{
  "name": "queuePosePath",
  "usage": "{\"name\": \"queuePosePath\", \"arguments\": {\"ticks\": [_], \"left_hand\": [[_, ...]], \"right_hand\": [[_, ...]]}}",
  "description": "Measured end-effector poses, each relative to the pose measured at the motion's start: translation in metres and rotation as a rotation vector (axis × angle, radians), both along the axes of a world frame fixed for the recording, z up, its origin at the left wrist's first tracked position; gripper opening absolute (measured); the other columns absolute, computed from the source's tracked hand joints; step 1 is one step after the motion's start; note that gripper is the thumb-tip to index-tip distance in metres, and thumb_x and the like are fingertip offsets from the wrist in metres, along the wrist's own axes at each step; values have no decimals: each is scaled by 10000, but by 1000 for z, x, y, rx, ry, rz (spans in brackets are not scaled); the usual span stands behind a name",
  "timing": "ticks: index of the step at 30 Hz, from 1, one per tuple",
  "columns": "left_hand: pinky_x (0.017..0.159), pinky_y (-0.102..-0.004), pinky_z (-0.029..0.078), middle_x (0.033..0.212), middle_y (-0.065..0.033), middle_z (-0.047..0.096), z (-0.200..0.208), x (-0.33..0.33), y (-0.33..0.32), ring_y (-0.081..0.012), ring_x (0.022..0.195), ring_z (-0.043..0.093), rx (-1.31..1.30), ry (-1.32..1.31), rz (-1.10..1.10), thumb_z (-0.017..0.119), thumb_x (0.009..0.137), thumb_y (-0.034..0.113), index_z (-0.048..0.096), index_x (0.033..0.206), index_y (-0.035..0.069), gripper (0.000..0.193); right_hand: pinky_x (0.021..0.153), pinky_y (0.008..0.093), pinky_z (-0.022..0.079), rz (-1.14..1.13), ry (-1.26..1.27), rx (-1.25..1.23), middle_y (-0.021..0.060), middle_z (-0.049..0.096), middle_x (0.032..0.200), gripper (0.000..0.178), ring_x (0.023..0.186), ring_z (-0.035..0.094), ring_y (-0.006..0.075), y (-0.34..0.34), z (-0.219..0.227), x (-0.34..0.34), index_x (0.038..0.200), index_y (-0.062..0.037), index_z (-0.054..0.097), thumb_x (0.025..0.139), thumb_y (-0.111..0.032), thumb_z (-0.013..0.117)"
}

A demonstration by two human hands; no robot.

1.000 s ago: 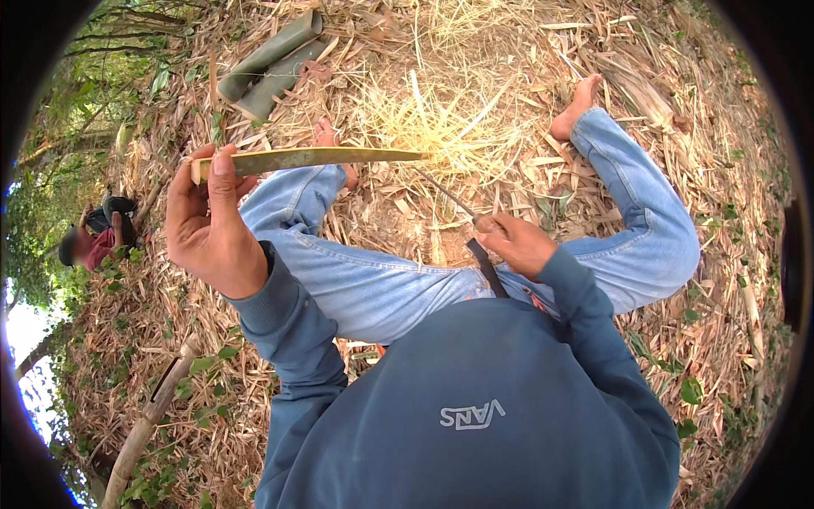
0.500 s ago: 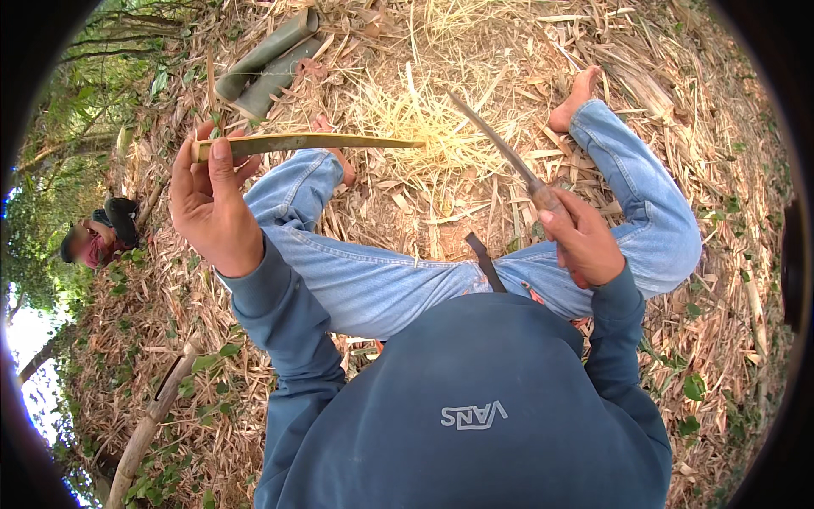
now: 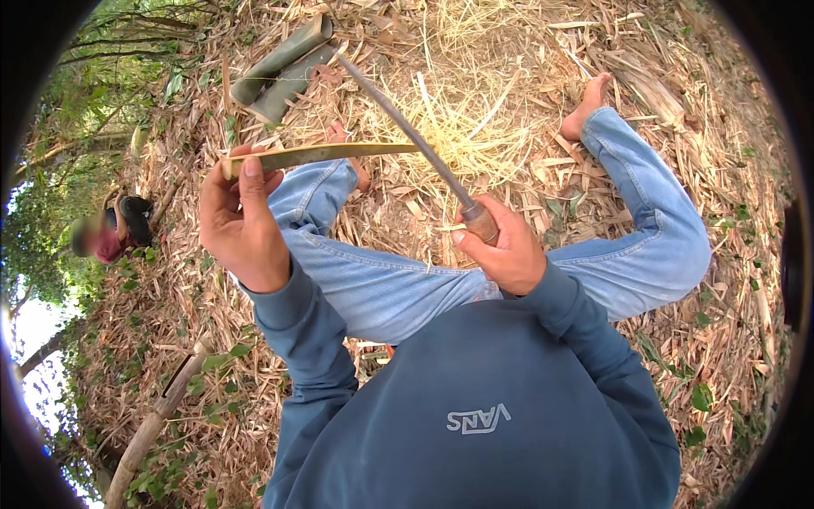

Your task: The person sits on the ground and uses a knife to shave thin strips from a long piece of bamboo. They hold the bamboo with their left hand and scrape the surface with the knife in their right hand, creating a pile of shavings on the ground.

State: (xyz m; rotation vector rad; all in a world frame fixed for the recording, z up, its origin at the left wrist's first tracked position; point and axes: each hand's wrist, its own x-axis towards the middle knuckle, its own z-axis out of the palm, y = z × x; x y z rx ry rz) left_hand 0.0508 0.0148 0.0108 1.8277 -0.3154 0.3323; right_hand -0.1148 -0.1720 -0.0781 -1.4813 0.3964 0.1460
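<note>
**Strip in left hand, knife in right**

Strip (image 3: 326, 154) is up in front of the left shin, roughly level, far end over the shavings (image 3: 475, 140). Left hand (image 3: 242, 229): grip pinching strip's near end, thumb on top, probably to leave the length free. Right hand (image 3: 513, 254): grip wrapped around knife (image 3: 405, 129) handle, likely keeping fingers off the blade. Blade crosses strip's far end in view; contact unclear. Tubes (image 3: 282, 64) lie beyond; log (image 3: 161, 407) at left.

The strip (image 3: 326, 154) is yellow-green, the blade (image 3: 405, 127) grey.
</note>
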Motion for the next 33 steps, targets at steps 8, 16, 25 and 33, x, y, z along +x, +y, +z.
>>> {"name": "queuePosePath", "arguments": {"ticks": [8, 16, 25, 33], "left_hand": [[686, -266, 593, 980, -175, 635, -10, -24, 0, -183, 810, 651, -13, -31, 63, 597, 898, 30, 570, 1004, -106, 174], [684, -287, 592, 949, -190, 636, -16, -33, 13, -215, 804, 665, 8, -1, 127, 587, 904, 33, 555, 1026, -107, 188], [664, -304, 604, 926, -187, 638, -20, -39, 13, -229, 825, 660, 24, -65, 134, 571, 922, 75, 574, 1022, -92, 195], [648, -311, 611, 915, -203, 643, -21, -43, 11, -243, 828, 664, 20, -75, 119, 587, 910, 73, 574, 1020, -96, 202]], "right_hand": [[537, 332, 456, 193, -207, -158, 126, 570, 618, 263, 534, 588, 243, 27, 9, 13, 1006, -29, 533, 793, -127, 652], [532, 375, 468, 228, -108, -214, 154, 597, 627, 203, 567, 612, 337, 30, -11, 15, 937, -44, 560, 796, -141, 668], [597, 397, 492, 163, -58, -247, 162, 626, 686, 208, 671, 639, 350, 21, -45, 11, 951, -29, 559, 803, -145, 648], [637, 387, 501, 144, 43, -231, 186, 631, 714, 242, 673, 647, 329, 19, -76, 3, 976, -14, 573, 801, -171, 633]]}}
